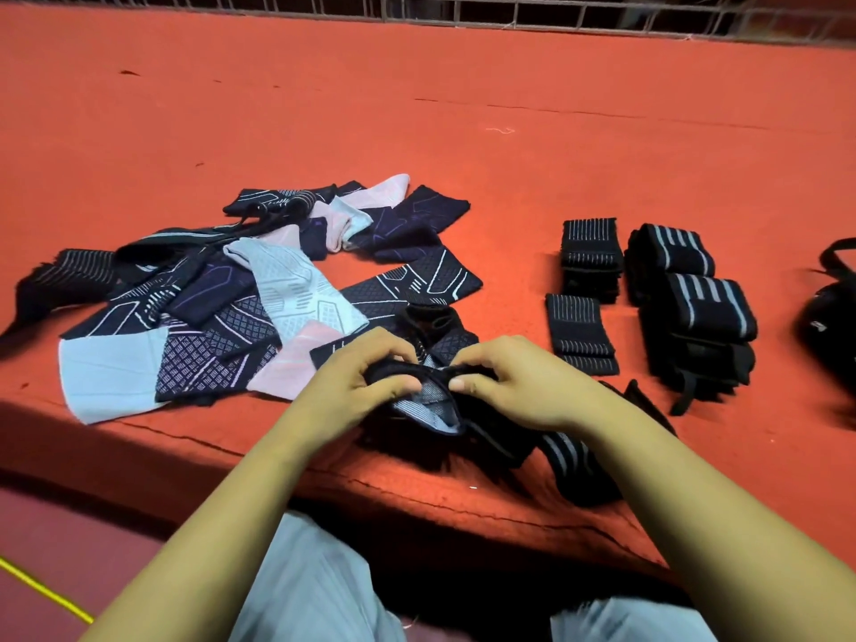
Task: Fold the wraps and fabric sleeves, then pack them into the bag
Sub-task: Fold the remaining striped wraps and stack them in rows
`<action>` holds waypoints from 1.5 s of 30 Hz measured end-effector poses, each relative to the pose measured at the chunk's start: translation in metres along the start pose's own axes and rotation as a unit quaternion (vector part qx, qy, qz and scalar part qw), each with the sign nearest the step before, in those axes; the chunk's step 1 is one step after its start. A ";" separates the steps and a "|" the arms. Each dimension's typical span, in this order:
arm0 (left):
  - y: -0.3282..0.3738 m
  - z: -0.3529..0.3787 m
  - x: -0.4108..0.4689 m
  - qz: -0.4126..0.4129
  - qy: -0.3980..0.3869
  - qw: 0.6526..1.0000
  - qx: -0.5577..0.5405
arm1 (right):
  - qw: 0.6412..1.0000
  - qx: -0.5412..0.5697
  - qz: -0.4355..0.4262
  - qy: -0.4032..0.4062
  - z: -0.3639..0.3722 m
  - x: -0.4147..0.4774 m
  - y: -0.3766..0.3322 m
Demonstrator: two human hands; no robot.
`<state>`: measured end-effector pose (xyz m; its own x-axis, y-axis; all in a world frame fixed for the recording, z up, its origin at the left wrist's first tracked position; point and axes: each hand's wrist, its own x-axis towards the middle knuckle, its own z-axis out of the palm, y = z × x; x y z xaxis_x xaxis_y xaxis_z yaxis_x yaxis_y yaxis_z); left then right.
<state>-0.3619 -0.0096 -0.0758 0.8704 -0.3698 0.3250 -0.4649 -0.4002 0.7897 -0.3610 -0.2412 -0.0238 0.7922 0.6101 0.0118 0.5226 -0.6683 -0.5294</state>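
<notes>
- Wrap of black and grey stretchy cloth (431,405) sits at the near edge of the orange-red cloth-covered table (463,108), bunched up between both hands.
- The left hand (370,377) and the right hand (514,386) both pinch the wrap's top edge, with thumbs in front and fingers curled over the back.
- It looks soft, light and floppy (like a sock), so I think it will sag and not stay flat by itself. It should not slip or break.
- The best place to hold it is probably the two ends of one edge, so it pulls straight for folding.
- The messy pile of dark blue, pink and pale blue patterned sleeves (259,294) lies to the left. Neat black striped folded stacks (588,257) and fat black rolled bundles (695,289) lie to the right.
- The black bag (829,317) is cut off at the right side, so its opening is hidden.
- A striped black strip (565,451) lies under the right wrist. I cannot tell if it is part of the held wrap.
</notes>
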 end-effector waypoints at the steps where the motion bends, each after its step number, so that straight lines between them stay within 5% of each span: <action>1: 0.000 0.001 -0.001 0.004 0.011 1.000 -0.007 | 1.000 0.010 -0.004 -0.004 0.000 0.000 0.000; 5: -0.003 0.004 -0.004 0.015 0.059 0.998 -0.004 | 0.999 0.039 0.024 0.025 0.005 0.001 -0.001; 11: 0.009 0.020 -0.001 0.063 0.081 0.993 0.051 | 0.956 0.176 0.218 0.091 0.007 0.004 0.004; 20: 0.018 0.028 -0.001 0.090 0.190 0.976 0.057 | 0.925 0.228 0.277 0.120 0.002 0.003 0.007; 27: 0.024 0.039 -0.002 0.095 0.167 0.978 0.084 | 0.894 0.213 0.374 0.126 0.009 0.016 0.015; 36: 0.024 0.037 -0.006 0.083 0.140 0.978 0.128 | 0.921 0.087 0.377 0.050 0.016 0.039 0.020; 42: 0.026 0.043 -0.011 0.103 0.107 0.971 0.187 | 0.884 0.156 0.425 0.119 0.030 0.042 0.026; 45: 0.022 0.043 -0.008 0.085 0.104 0.970 0.204 | 0.894 0.162 0.399 0.123 0.035 0.046 0.029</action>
<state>-0.3858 -0.0514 -0.0835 0.7694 -0.2993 0.5644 -0.5935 -0.6617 0.4582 -0.3209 -0.2174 -0.0684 0.9384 -0.1452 -0.3137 -0.3271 -0.6665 -0.6699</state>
